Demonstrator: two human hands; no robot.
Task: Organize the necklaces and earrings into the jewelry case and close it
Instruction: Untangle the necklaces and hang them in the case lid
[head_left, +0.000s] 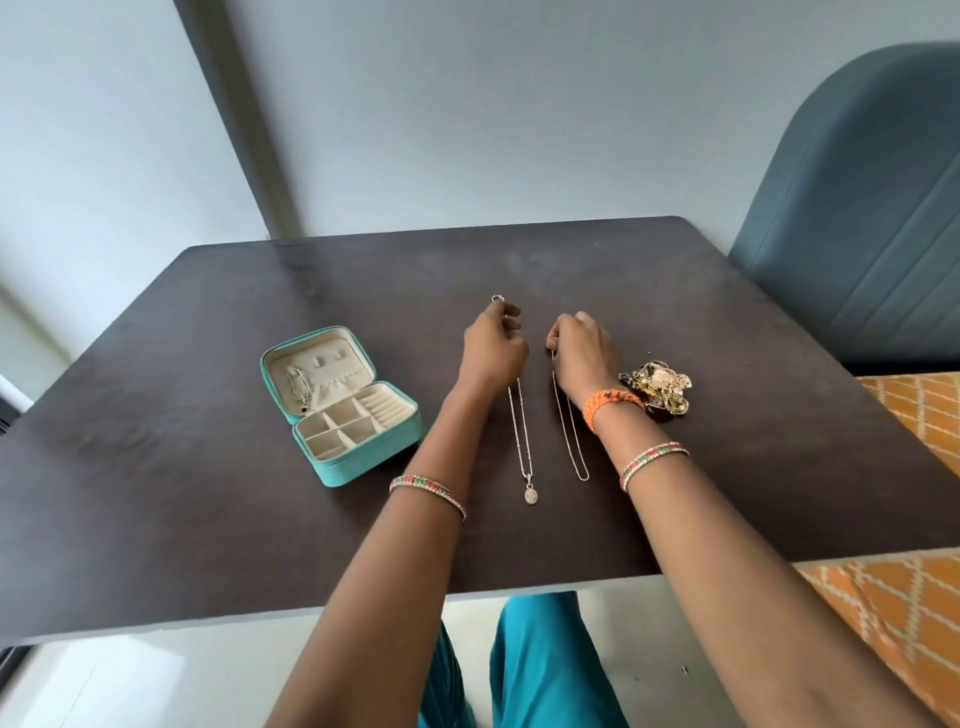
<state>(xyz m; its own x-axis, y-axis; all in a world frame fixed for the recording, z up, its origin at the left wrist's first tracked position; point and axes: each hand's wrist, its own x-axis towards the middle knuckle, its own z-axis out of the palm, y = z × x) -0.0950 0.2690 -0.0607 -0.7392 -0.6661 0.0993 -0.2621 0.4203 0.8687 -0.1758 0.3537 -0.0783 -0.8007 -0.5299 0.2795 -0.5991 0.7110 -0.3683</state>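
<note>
Two thin silver necklaces lie side by side on the dark table. One is a pendant necklace with a small round pendant at its near end. My left hand pinches its far end, where the clasp sticks out past my fingertips. The other is a plain chain necklace, and my right hand pinches its far end. The teal jewelry case lies open to the left, showing cream compartments, and another necklace hangs in its lid. A pile of gold earrings sits just right of my right wrist.
A grey-blue padded chair stands at the table's far right corner. Orange patterned fabric lies along the right side. The table's near edge runs just above my knees, and a pale wall is behind the table.
</note>
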